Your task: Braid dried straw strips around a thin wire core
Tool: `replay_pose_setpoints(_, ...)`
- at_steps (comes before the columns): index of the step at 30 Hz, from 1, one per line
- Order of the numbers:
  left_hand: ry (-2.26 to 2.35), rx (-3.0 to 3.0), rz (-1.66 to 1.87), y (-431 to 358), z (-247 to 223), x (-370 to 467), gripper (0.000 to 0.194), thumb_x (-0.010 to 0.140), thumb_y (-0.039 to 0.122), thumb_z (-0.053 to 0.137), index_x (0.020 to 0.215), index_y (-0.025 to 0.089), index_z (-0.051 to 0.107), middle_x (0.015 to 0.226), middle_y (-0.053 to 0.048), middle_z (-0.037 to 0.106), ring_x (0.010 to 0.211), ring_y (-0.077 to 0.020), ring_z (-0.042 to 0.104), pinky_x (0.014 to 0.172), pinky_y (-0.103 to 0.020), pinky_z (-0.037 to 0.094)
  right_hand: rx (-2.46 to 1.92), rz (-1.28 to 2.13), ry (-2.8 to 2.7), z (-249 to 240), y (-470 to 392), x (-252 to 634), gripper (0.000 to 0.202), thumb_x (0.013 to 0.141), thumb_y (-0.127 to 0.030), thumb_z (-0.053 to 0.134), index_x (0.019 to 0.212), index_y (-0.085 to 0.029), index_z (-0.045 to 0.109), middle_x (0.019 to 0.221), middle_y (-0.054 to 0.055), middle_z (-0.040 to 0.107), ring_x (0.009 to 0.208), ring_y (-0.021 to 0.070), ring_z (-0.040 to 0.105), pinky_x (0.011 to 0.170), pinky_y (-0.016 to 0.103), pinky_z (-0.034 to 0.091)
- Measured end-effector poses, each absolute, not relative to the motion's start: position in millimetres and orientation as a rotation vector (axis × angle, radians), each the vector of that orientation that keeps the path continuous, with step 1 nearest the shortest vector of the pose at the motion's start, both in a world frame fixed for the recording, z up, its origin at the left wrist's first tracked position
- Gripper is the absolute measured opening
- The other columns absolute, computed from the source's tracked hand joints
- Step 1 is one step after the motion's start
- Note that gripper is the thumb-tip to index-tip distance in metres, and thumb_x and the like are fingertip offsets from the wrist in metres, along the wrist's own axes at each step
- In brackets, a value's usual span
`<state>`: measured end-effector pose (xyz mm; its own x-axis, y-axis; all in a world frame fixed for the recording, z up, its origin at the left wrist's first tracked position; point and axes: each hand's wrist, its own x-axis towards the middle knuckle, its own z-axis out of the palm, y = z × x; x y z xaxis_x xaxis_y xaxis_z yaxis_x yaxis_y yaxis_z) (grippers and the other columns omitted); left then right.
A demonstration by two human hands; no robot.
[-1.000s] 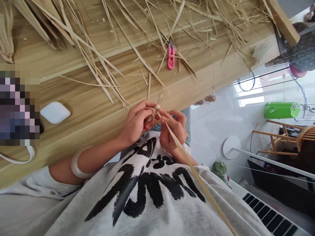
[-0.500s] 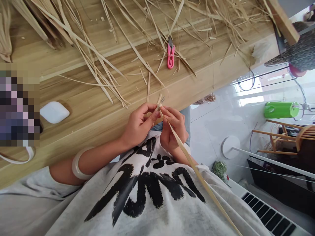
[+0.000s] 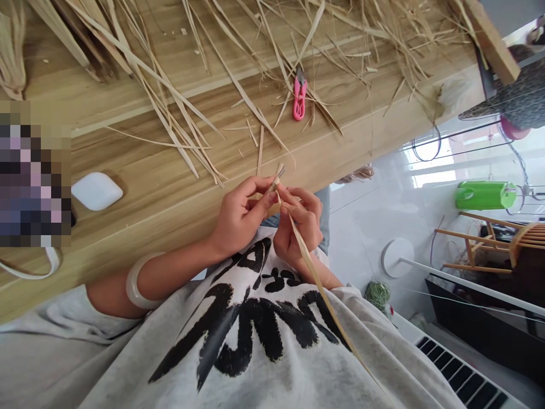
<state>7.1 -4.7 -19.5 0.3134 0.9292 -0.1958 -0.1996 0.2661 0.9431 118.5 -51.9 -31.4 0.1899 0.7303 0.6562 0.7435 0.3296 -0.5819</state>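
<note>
Left hand: fingers pinched on a small woven straw piece, held in the air just off the bench edge, above the person's lap. Right hand: fingers closed on a long straw strip that runs from the piece down across the printed shirt. Pale bangle on the left wrist. On the bench: loose straw strips scattered thickly, pink snips lying among them, a white rounded case near the left. On the floor to the right: green roll, white round base.
</note>
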Motion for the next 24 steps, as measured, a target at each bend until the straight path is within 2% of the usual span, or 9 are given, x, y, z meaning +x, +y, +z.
replay_pose_setpoints(5,0.924,0.941,0.884,-3.4,-19.8,7.2,0.034,0.082,0.047,0.075,0.097,0.018,0.066,0.078,0.001,0.063,0.041,-0.0015,0.036,0.035,-0.018,0.027,-1.386,0.134,-1.437,-31.8,-47.6,123.9,0.011,0.098,-0.019,0.051,0.100,-0.025,0.059,0.102,0.004,0.077,0.094,0.0176,0.071,0.080,0.037,0.056)
replay_pose_setpoints(8,0.911,0.930,0.827,-3.0,-18.2,5.9,0.036,0.082,0.048,0.074,0.101,0.018,0.066,0.075,0.002,0.060,0.042,-0.0024,0.035,0.036,-0.019,0.025,-1.307,0.312,-1.204,-28.7,-37.6,129.5,0.004,0.095,-0.023,0.058,0.092,-0.024,0.061,0.089,0.001,0.075,0.083,0.0162,0.072,0.076,0.036,0.058)
replay_pose_setpoints(13,0.927,0.929,0.779,-3.5,-15.9,4.1,0.037,0.083,0.049,0.074,0.101,0.018,0.064,0.074,0.002,0.057,0.047,-0.0039,0.037,0.040,-0.019,0.029,-1.317,0.452,-0.878,-23.1,-22.9,130.1,0.020,0.088,-0.031,0.071,0.082,-0.024,0.053,0.079,-0.002,0.071,0.073,0.0148,0.074,0.070,0.032,0.061)
replay_pose_setpoints(17,0.916,0.947,0.764,-5.7,-16.1,3.8,0.030,0.087,0.045,0.071,0.100,0.020,0.062,0.073,0.004,0.054,0.048,-0.0034,0.037,0.041,-0.018,0.029,-1.295,0.419,-0.839,-26.8,-21.1,127.1,0.022,0.084,-0.027,0.075,0.079,-0.024,0.054,0.070,-0.005,0.067,0.069,0.0145,0.074,0.065,0.030,0.061)
replay_pose_setpoints(21,0.883,0.889,0.773,-5.6,-13.4,5.3,0.029,0.086,0.044,0.072,0.093,0.020,0.058,0.069,0.006,0.053,0.044,-0.0019,0.033,0.039,-0.017,0.026,-1.301,0.364,-0.983,-34.7,-23.0,135.4,0.003,0.089,-0.024,0.069,0.091,-0.025,0.067,0.080,-0.002,0.074,0.071,0.0143,0.074,0.065,0.030,0.060)
replay_pose_setpoints(24,0.882,0.808,0.758,-2.5,-9.7,6.9,0.034,0.083,0.047,0.074,0.086,0.020,0.054,0.064,0.007,0.052,0.040,-0.0016,0.032,0.036,-0.017,0.023,-1.331,0.307,-1.202,-40.4,-22.6,150.5,0.014,0.096,-0.027,0.058,0.103,-0.026,0.070,0.095,0.002,0.077,0.086,0.0172,0.075,0.079,0.037,0.062)
